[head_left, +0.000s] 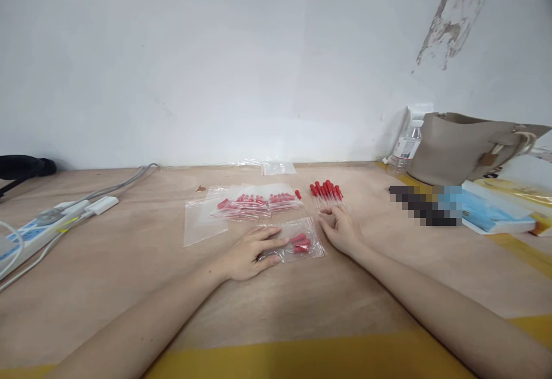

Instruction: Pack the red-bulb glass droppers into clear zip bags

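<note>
Bag (311,230) lies flat on the tabletop (276,310) in front of the person, long axis roughly left-right, right end angled slightly away, red-lined edge at that right end. Red bulbs (302,247) inside lie mostly along the same axis. Left hand (252,252) rests on the bag's left part – its grip is spread, thumb and fingers apart, fingertips pointing right, the bulbs just beyond them. Right hand (345,232) sits just right of the bag, at the near ends of the droppers (328,190). These point away toward the wall, bulbs far, clear stems near, fanned and leaning a little left. Right grip is curled, but can't tell whether it's closed on a stem or merely beside them. Beyond the bag: a row of filled bags (250,213) overlapping, plus one loose bulb (298,194) at their right end. Hard to make out – the bag's left edge and any stems inside, lost under the fingers and in plastic glare; near stem ends behind the right hand; bulb count in the stacked bags. Both forearms run off the bottom of view.
</note>
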### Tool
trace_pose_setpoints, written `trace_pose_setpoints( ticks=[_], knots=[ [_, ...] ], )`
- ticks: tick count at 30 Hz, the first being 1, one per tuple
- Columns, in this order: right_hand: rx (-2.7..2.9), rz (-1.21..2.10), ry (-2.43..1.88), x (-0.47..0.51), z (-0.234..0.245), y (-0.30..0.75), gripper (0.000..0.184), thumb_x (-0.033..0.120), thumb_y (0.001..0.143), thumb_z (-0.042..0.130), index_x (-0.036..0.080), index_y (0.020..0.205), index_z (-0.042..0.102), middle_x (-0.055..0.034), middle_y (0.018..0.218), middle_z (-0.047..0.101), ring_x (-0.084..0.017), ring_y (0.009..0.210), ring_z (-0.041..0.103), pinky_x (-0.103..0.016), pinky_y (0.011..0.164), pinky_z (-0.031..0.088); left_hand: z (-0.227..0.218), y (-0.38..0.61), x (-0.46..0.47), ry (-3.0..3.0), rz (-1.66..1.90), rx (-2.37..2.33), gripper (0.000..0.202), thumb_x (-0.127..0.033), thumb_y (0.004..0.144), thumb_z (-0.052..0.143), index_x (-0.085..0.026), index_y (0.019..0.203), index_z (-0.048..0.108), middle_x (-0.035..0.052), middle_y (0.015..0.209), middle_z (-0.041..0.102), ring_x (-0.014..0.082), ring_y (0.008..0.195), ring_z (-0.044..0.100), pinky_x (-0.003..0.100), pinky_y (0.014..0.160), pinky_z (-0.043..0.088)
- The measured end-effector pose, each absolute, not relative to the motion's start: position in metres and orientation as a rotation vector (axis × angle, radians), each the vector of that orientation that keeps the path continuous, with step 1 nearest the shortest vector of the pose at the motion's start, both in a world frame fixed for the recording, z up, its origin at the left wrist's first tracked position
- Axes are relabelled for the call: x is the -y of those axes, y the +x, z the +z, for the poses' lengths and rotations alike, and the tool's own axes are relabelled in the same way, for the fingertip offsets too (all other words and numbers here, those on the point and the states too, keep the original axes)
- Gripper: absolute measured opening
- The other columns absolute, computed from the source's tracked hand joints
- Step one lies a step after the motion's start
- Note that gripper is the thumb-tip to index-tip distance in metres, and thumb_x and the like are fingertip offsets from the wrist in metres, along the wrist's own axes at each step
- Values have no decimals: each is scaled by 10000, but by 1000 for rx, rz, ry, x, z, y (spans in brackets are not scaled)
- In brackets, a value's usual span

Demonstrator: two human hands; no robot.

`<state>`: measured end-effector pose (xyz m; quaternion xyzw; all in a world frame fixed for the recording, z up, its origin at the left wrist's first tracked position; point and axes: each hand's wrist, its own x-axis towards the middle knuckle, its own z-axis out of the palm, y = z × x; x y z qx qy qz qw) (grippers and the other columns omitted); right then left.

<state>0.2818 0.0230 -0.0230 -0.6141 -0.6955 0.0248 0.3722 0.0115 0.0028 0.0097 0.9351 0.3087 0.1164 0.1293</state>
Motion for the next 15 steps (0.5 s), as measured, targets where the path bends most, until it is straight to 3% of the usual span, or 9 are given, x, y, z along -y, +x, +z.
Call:
trace_pose_setpoints(
  ticks=[4, 8, 15],
  knots=[
    [1842, -82, -1729, -31, -21, 281, 327, 308, 759, 469, 155, 1044, 523, -109, 1050, 515, -216, 925, 519, -321, 782, 401, 10, 12, -2, 2741, 312, -901, 428, -436, 895, 358, -318, 1306, 343, 21, 1404, 275, 222, 1274, 271, 419, 1037, 222],
    [1813, -181, -1860, -50, -15, 276, 390, 386, 782, 435, 161, 1097, 485, -120, 1102, 487, -237, 946, 521, -339, 762, 404, 12, 12, -1, 2745, 307, -908, 429, -430, 895, 362, -320, 1308, 337, 16, 1404, 276, 233, 1268, 283, 429, 1031, 231],
    [1676, -135, -2027, -83, -11, 268, 328, 429, 807, 367, 190, 886, 577, -85, 1018, 549, -222, 873, 557, -340, 702, 414, 12, 11, 0, 2767, 302, -907, 436, -436, 899, 344, -321, 1319, 314, 15, 1406, 270, 219, 1278, 263, 419, 1040, 220]
  ],
)
